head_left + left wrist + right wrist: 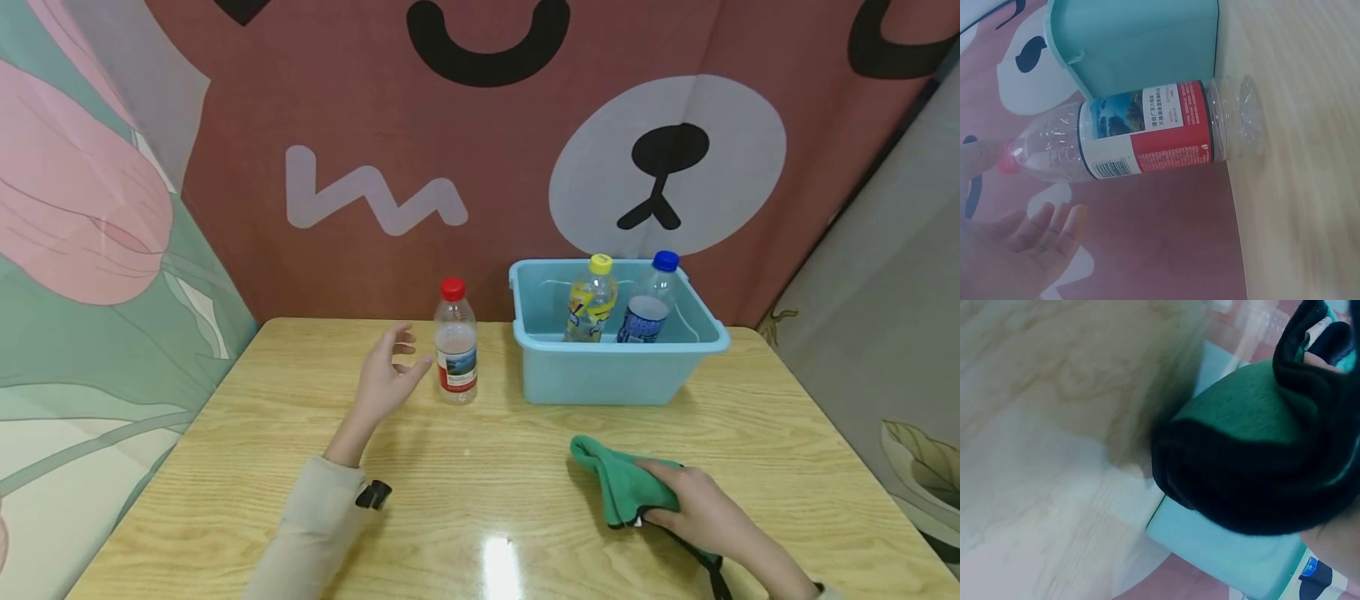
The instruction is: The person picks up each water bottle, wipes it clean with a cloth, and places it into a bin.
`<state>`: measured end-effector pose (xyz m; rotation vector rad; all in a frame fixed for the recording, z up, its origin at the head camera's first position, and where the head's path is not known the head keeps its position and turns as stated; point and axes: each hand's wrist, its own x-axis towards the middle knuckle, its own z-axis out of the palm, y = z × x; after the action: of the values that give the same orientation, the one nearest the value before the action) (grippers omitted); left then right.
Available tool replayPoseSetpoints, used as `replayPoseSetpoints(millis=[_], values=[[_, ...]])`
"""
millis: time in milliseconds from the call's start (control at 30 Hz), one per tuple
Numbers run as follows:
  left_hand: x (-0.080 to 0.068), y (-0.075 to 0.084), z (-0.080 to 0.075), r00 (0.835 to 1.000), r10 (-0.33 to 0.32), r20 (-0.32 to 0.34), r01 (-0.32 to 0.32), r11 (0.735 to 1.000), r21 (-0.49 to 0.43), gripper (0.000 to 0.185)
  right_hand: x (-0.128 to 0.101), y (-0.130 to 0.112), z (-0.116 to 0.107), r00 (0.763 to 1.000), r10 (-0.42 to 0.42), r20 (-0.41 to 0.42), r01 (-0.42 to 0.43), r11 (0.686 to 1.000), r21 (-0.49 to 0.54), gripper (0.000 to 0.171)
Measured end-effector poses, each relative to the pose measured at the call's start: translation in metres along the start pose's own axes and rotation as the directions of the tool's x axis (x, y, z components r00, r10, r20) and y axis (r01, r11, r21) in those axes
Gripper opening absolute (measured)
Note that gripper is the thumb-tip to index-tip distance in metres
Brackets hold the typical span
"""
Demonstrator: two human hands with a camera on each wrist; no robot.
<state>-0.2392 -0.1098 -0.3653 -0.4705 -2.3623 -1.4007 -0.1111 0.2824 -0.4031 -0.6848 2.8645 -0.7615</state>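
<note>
A clear bottle with a red cap point(456, 346) stands upright on the wooden table point(480, 500), left of a light blue tub point(611, 367). My left hand point(388, 375) hovers just left of the bottle with relaxed, spread fingers and holds nothing. The left wrist view shows the same red-capped bottle point(1147, 134) with the open left hand point(1016, 253) close beside it. My right hand point(693, 500) grips a bunched green cloth point(618, 479) that lies on the table near the front right. The green cloth point(1254, 462) fills the right wrist view.
Inside the tub stand a yellow-capped bottle point(592, 300) and a blue-capped bottle point(647, 298). A cartoon bear backdrop point(480, 142) hangs right behind the table. Fabric walls close in at left and right. The tub's side point(1141, 44) shows behind the bottle.
</note>
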Motion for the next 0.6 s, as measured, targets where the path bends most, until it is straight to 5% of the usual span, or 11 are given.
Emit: replayPoseSetpoints(millis=[133, 600], values=[[0.009, -0.001, 0.001, 0.999, -0.037, 0.035, 0.037, 0.999, 0.006, 0.061, 0.001, 0.000, -0.003, 0.999, -0.002, -0.040, 0.003, 1.000, 0.031, 0.056], [0.028, -0.001, 0.017, 0.997, -0.021, 0.076, 0.017, 0.998, 0.055, 0.069, 0.003, -0.007, -0.009, 0.977, 0.101, -0.187, -0.057, 0.972, 0.227, 0.056]])
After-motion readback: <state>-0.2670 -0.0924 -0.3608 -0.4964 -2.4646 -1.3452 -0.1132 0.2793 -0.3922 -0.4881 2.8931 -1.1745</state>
